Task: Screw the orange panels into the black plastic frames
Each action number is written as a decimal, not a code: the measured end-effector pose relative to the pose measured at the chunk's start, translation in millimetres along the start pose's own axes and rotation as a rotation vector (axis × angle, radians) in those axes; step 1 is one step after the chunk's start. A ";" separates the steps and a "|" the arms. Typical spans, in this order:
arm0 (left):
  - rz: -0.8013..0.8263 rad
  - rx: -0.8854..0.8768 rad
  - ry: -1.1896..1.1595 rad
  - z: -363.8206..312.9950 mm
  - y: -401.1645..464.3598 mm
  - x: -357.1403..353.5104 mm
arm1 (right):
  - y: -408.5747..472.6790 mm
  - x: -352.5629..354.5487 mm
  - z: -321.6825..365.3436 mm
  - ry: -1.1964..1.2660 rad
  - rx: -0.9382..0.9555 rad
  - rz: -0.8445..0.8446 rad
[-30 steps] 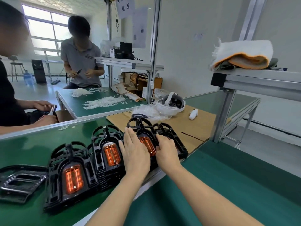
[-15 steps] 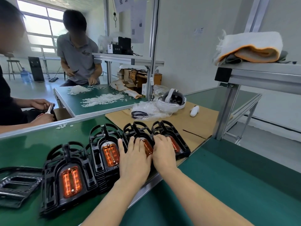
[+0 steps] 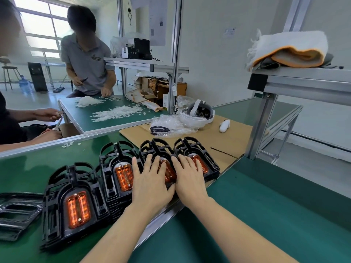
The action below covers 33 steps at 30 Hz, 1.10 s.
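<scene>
both hands have slid right: left hand point(image 3: 152, 182) and right hand point(image 3: 190, 175), fingers flat, grip holding nothing, press seated orange panels point(image 3: 168, 172) into black frames point(image 3: 157, 149) near the table's point(image 3: 28, 168) front edge; screws and driver come next.

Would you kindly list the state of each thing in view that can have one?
Left hand: open, flat on the third frame.
Right hand: open, flat on the fourth frame.
Four black plastic frames: in a row on the green bench, each holding an orange panel.
White headset: lying unworn on the cardboard sheet.
Folded white and orange towel: lying on the metal shelf.
</scene>
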<state>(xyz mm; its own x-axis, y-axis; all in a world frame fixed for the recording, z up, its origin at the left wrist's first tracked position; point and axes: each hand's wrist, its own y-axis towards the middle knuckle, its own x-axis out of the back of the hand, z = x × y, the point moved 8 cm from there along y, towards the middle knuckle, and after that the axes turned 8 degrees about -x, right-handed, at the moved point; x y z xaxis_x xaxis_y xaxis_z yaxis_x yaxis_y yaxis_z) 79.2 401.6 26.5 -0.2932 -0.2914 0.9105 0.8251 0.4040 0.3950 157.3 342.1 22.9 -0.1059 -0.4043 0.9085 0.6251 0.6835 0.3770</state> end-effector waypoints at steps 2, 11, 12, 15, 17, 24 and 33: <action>0.013 -0.016 0.012 -1.9 -1.7 -1.3 | -2.4 -1.1 -3.9 0.015 0.001 0.005; 0.040 -0.071 0.095 -8.9 -4.5 -2.4 | -13.3 0.2 -39.5 0.166 -0.137 -0.012; 0.044 -0.087 0.102 -10.6 -4.6 -3.9 | -15.2 0.4 -49.5 0.188 -0.187 -0.012; 0.051 -0.115 0.102 -15.5 -4.5 -7.4 | -21.6 -5.1 -75.8 0.222 -0.289 0.048; 0.053 -0.105 0.100 -15.8 -3.2 -8.4 | -24.0 -10.7 -83.2 0.226 -0.296 0.095; 0.101 -0.054 0.176 -13.8 3.8 -17.0 | -10.4 -25.7 -72.4 0.227 -0.206 0.183; 0.145 0.002 0.171 -10.8 13.9 -19.9 | 12.0 -26.9 -65.8 0.066 -0.152 0.244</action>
<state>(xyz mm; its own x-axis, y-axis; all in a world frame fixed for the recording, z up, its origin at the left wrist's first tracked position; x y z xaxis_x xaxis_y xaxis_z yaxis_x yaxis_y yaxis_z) 101.7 403.6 12.6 -0.0850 -0.3730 0.9239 0.8518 0.4538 0.2616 218.6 321.1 -8.9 0.1093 -0.2814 0.9533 0.7353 0.6682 0.1130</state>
